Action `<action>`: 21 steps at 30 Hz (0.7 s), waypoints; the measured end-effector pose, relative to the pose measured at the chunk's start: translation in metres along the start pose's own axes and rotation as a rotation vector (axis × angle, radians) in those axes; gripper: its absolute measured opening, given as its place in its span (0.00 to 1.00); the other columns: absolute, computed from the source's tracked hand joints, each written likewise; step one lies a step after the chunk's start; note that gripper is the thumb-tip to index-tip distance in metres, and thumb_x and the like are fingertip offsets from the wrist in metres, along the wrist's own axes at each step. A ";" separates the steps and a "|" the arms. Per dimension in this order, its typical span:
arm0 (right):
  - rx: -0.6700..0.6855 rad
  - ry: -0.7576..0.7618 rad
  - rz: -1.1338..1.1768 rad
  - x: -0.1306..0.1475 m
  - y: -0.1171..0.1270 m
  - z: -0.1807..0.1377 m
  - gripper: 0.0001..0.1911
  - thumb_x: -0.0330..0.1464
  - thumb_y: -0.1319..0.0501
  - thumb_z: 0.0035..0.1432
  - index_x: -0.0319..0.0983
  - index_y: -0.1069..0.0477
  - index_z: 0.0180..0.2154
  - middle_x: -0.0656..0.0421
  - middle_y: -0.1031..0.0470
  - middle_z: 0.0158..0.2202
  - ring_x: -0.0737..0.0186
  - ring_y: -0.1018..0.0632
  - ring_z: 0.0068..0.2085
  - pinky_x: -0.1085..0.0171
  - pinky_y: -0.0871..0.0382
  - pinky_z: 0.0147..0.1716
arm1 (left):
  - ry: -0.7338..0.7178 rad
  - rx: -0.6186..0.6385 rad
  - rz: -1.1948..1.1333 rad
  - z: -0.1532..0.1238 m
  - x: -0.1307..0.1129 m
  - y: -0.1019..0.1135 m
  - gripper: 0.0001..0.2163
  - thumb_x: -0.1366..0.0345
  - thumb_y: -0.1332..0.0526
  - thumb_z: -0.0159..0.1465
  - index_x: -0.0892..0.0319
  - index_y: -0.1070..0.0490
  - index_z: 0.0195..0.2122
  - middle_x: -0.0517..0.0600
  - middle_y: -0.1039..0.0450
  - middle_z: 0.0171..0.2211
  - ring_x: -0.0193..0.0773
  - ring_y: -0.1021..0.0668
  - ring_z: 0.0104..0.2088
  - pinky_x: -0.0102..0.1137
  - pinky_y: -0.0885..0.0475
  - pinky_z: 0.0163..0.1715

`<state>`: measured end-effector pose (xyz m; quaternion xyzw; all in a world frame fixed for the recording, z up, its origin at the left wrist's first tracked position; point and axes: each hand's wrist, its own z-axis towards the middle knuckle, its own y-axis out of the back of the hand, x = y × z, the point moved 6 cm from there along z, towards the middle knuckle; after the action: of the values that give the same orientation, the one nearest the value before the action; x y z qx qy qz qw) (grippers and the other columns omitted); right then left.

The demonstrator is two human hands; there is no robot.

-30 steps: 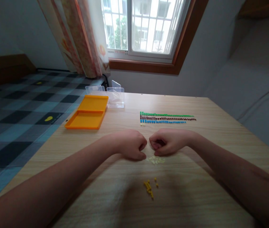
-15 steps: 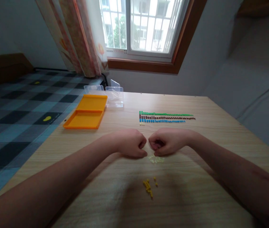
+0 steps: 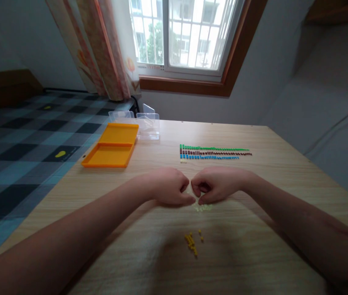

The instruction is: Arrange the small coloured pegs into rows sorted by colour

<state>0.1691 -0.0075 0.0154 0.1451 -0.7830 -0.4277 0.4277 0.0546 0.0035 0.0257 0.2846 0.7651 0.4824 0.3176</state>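
My left hand (image 3: pixel 172 187) is curled, its thumb stretched toward the pile of small pale-yellow pieces (image 3: pixel 203 207). Facing it, my right hand (image 3: pixel 218 185) is also curled, thumb and fingers bent at the pile's far edge. The two hands nearly meet. Whatever sits between the fingertips of either is hidden or too small to make out. Beyond them lie rows of tiny green pieces (image 3: pixel 207 148), brown pieces (image 3: pixel 208 153) and blue pieces (image 3: pixel 204 157). A few pale pieces (image 3: pixel 183 161) sit below the left end of the blue row.
Small yellow pieces (image 3: pixel 190 244) lie in a heap on the wooden table (image 3: pixel 130 254), nearer to me. At the left stands an open orange case (image 3: pixel 109 155), with clear plastic boxes (image 3: pixel 149 127) behind it. A checked bed (image 3: pixel 23 155) adjoins the table's left edge.
My left thumb has moved slightly right, over the edge of the pale pile. My right hand has shifted a little left, so the thumbs are closer together.
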 end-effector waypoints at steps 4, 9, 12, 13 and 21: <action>0.025 0.008 0.079 -0.002 0.001 0.000 0.07 0.34 0.33 0.55 0.38 0.25 0.36 0.67 0.35 0.24 0.72 0.34 0.25 0.70 0.45 0.25 | -0.002 -0.021 0.008 0.000 -0.002 -0.002 0.22 0.43 0.44 0.59 0.58 0.24 0.29 0.54 0.25 0.28 0.40 0.29 0.27 0.34 0.35 0.29; 0.008 0.020 0.062 -0.002 0.001 0.001 0.08 0.34 0.33 0.55 0.38 0.23 0.36 0.66 0.33 0.24 0.72 0.33 0.25 0.70 0.45 0.24 | -0.007 -0.052 0.043 0.003 -0.004 -0.004 0.25 0.39 0.44 0.58 0.58 0.25 0.27 0.54 0.25 0.27 0.41 0.28 0.26 0.34 0.38 0.26; -0.013 0.027 0.045 -0.003 -0.001 0.002 0.08 0.35 0.33 0.55 0.38 0.22 0.37 0.66 0.33 0.24 0.72 0.33 0.24 0.70 0.45 0.24 | -0.013 -0.053 0.050 0.004 -0.002 -0.005 0.25 0.39 0.44 0.57 0.58 0.26 0.27 0.53 0.25 0.27 0.41 0.28 0.26 0.34 0.40 0.24; -0.020 0.030 0.048 -0.003 -0.001 0.002 0.09 0.36 0.32 0.54 0.38 0.22 0.37 0.67 0.33 0.24 0.72 0.33 0.24 0.70 0.45 0.24 | -0.019 -0.051 0.044 0.004 -0.002 -0.005 0.24 0.39 0.43 0.57 0.58 0.26 0.27 0.53 0.25 0.27 0.40 0.29 0.26 0.34 0.41 0.24; -0.055 0.086 0.085 -0.002 -0.001 0.004 0.09 0.33 0.32 0.54 0.38 0.21 0.38 0.66 0.33 0.24 0.71 0.33 0.25 0.70 0.42 0.26 | -0.028 0.019 -0.033 0.003 0.004 -0.002 0.19 0.43 0.39 0.56 0.57 0.29 0.26 0.47 0.28 0.25 0.35 0.33 0.23 0.31 0.43 0.23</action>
<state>0.1676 -0.0045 0.0126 0.1183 -0.7572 -0.4238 0.4827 0.0541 0.0080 0.0223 0.2816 0.7698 0.4657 0.3336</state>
